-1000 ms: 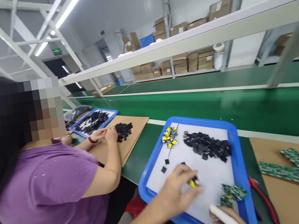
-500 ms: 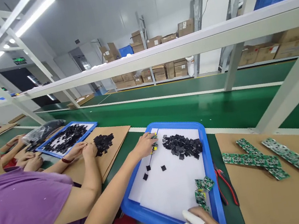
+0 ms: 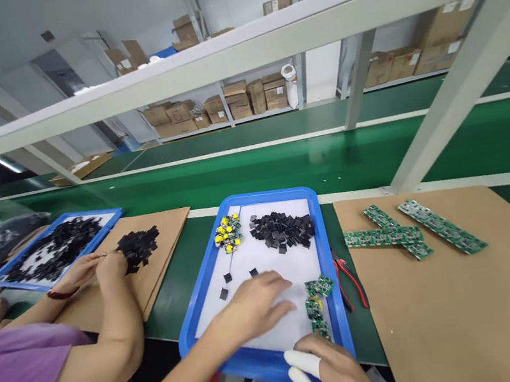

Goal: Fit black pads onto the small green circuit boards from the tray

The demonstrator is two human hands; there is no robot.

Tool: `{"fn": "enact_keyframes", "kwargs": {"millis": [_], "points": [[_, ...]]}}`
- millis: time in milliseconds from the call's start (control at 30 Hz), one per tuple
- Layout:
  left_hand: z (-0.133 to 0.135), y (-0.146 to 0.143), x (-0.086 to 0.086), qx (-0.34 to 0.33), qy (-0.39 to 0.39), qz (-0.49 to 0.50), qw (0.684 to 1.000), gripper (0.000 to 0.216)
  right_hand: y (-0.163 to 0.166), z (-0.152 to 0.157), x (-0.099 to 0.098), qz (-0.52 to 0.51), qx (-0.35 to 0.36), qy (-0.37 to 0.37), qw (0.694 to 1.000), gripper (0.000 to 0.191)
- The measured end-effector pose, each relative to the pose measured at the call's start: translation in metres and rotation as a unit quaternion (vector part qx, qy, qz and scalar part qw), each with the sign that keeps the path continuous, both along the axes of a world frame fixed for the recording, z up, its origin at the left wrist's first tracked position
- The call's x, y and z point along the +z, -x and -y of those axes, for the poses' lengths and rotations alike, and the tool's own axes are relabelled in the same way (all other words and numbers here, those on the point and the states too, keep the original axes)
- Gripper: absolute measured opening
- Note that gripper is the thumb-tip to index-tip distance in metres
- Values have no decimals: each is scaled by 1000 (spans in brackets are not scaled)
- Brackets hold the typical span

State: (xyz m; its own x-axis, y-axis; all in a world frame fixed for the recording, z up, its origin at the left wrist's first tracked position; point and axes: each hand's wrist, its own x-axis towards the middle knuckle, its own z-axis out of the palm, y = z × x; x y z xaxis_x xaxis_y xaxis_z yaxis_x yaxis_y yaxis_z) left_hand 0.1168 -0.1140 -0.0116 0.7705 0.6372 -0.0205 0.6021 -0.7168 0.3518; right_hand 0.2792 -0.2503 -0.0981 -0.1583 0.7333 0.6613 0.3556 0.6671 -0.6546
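Observation:
My left hand [image 3: 253, 304] hovers over the white sheet in the blue tray [image 3: 325, 251], its fingers loosely curled and pointing right towards some small green circuit boards [image 3: 318, 300]; I cannot see anything in it. My right hand [image 3: 330, 376] rests at the tray's near edge beside those boards, two fingers in white cots, the fingers partly out of frame. In the tray's far part lie a pile of black square parts [image 3: 283, 230] and a cluster of yellow parts [image 3: 226, 231]. Two or three loose black squares [image 3: 228, 282] lie close to my left hand.
Red-handled cutters [image 3: 348, 276] lie right of the tray. Green circuit board strips [image 3: 410, 234] rest on brown cardboard [image 3: 471, 305]. A person in a purple shirt [image 3: 18, 377] works at my left over black parts [image 3: 138, 247] and another blue tray [image 3: 47, 253]. A green conveyor [image 3: 281, 171] runs behind.
My left hand has come back from the yellow parts at the tray's far side to the near middle. The view has swung right and down.

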Motion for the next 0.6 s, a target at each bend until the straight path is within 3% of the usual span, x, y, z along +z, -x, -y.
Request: {"fn": "enact_keyframes", "kwargs": {"millis": [100, 167, 267, 400, 500, 600], "points": [[27, -25, -15, 14, 37, -2, 999, 44, -1, 0, 6, -10, 16, -2, 1000, 29], [33, -34, -19, 29, 62, 15, 998, 33, -1, 1, 9, -13, 25, 6, 1000, 29], [30, -32, -15, 31, 86, 45, 995, 13, -5, 3, 12, -21, 40, 22, 999, 27], [33, -11, -2, 43, 102, 62, 992, 18, -17, 4, 23, -18, 27, 17, 999, 26], [41, 2, -1, 58, 102, 57, 992, 21, -29, 1, 52, 22, 12, -2, 1000, 27], [39, 9, -2, 41, 60, 36, 997, 25, -34, -7, 99, 51, 82, -7, 995, 27]]}}
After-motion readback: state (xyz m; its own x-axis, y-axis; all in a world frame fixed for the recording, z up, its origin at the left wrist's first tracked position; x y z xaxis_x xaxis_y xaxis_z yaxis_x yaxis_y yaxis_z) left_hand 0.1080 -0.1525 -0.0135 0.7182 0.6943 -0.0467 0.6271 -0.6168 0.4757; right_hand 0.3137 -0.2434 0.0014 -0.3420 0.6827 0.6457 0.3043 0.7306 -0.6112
